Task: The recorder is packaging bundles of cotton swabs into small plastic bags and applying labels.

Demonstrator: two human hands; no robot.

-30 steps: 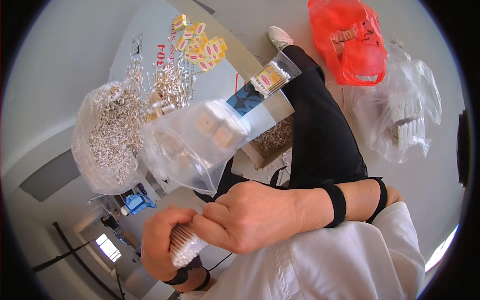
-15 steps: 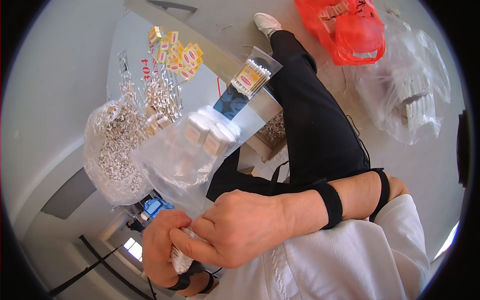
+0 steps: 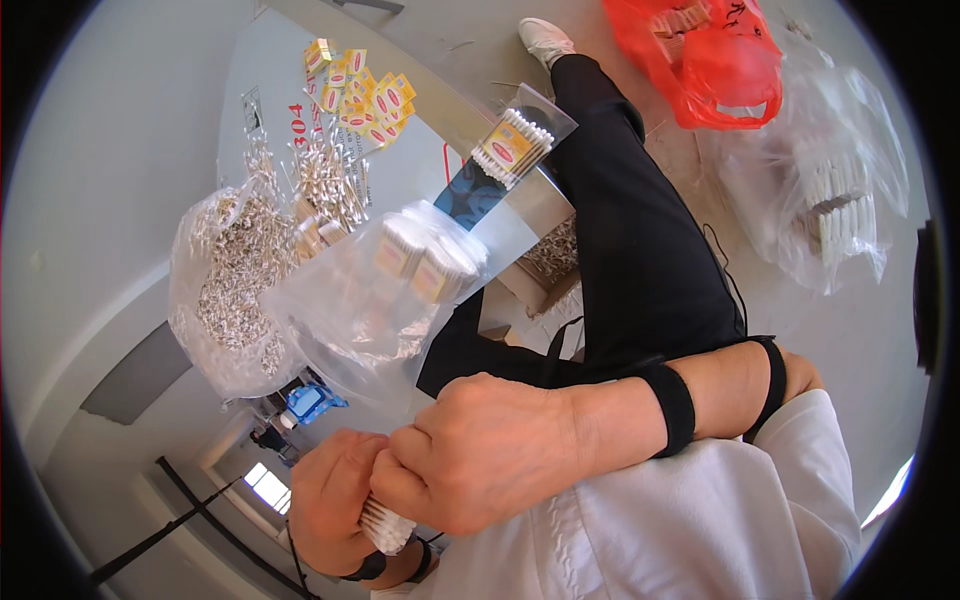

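Close to my body, both hands meet around a bundle of white-tipped cotton swabs [image 3: 388,527]. My left hand [image 3: 335,490] is closed on it from the left, and the swab tips stick out below the fingers. My right hand [image 3: 480,455] presses its curled fingers against the bundle's upper end, touching the left hand. Those fingertips are partly hidden. Beyond the hands, a clear plastic bag [image 3: 340,310] holds several packs of swabs with yellow cards. On the table edge lies a pack of swabs with a yellow card [image 3: 512,148], on a clear sleeve.
Left on the table [image 3: 265,60] sits a clear bag of loose swabs [image 3: 240,290], beside a loose swab pile [image 3: 328,185] and yellow cards [image 3: 375,105]. Below is a cardboard box [image 3: 535,285] of swabs. A red bag [image 3: 700,75] and a clear bag of packs [image 3: 835,200] lie right.
The swab bundle has turned, so more of its tips show below my left hand. My right fingers have curled in closer. The whole view has shifted slightly.
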